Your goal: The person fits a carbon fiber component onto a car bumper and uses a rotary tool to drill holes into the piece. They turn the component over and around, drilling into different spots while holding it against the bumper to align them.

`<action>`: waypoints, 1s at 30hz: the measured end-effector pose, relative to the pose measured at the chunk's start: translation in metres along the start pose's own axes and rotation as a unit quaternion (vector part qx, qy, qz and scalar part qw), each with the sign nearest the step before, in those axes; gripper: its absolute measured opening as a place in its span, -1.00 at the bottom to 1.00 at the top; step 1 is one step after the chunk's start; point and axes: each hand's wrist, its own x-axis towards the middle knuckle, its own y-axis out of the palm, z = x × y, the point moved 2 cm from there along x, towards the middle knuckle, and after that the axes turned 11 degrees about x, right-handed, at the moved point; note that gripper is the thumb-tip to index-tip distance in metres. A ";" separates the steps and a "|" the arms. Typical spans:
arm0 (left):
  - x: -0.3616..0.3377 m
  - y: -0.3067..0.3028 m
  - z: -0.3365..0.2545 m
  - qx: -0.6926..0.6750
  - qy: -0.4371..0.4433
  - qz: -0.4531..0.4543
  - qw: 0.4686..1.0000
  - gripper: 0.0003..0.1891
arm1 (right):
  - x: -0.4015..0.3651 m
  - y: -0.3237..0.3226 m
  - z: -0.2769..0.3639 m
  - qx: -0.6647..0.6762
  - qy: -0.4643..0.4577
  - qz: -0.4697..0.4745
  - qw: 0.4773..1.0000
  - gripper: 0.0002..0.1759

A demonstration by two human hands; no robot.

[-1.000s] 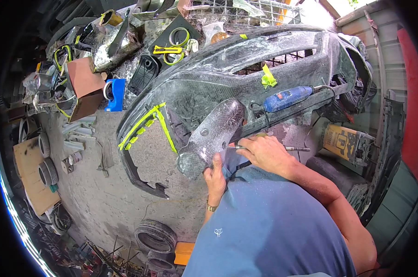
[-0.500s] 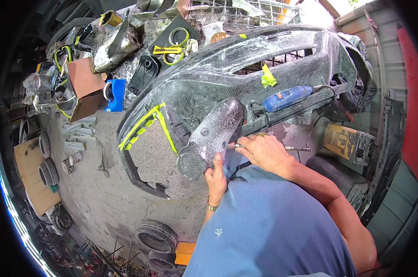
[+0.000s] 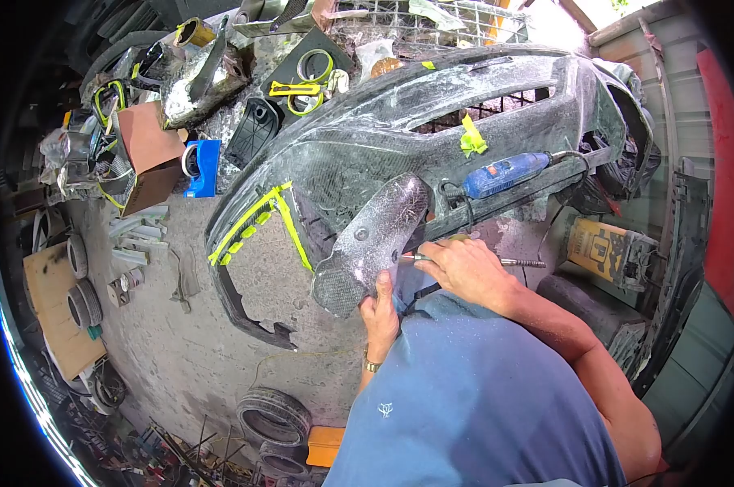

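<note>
My left hand (image 3: 379, 315) grips the lower edge of a dusty carbon-fibre panel (image 3: 376, 235), its thumb up on the face below a small hole. In my right hand (image 3: 474, 270) is the slim handpiece (image 3: 523, 262) of a rotary tool, held like a pen. Its tip points left and sits right at the panel's edge beside the hole. Behind the panel rests a large dusty carbon-fibre bumper (image 3: 342, 166), with yellow-green masking tape (image 3: 290, 227) along one opening. A blue rotary tool body (image 3: 506, 173) lies on the bumper's lower rail.
Tape rolls (image 3: 314, 65), a yellow utility knife (image 3: 294, 88) and a blue tape dispenser (image 3: 204, 168) lie at the upper left. Tyres (image 3: 275, 418) are on the concrete floor below. To the right stands a yellow and black box (image 3: 598, 253).
The panel and my right hand have shifted very slightly. Both hands keep the same hold.
</note>
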 end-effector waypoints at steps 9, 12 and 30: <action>0.000 0.000 0.002 0.010 0.009 -0.005 1.000 -0.42 | -0.001 -0.001 0.000 0.000 0.006 0.002 1.000 -0.71; -0.001 0.001 -0.001 0.018 -0.003 -0.013 1.000 -0.43 | -0.001 -0.003 0.000 0.003 0.001 -0.014 1.000 -0.71; -0.002 0.003 -0.001 -0.031 0.002 0.001 1.000 -0.44 | -0.002 -0.001 -0.002 0.009 -0.002 -0.003 1.000 -0.70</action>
